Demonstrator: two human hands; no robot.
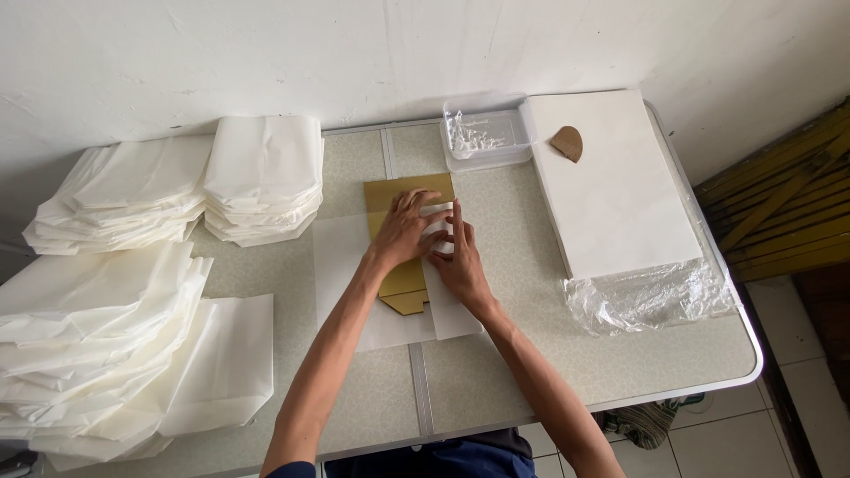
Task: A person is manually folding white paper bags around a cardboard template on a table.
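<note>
A brown cardboard template lies on a white paper sheet in the middle of the table. The sheet's right side is folded over the template. My left hand presses flat on the template with its fingers spread. My right hand rests beside it, palm down, holding the folded paper flap against the cardboard. Neither hand grips anything.
Stacks of folded white paper bags fill the left side. A tall stack of white sheets with a small brown cardboard piece stands at the right, on crumpled clear plastic. A clear plastic tub sits at the back.
</note>
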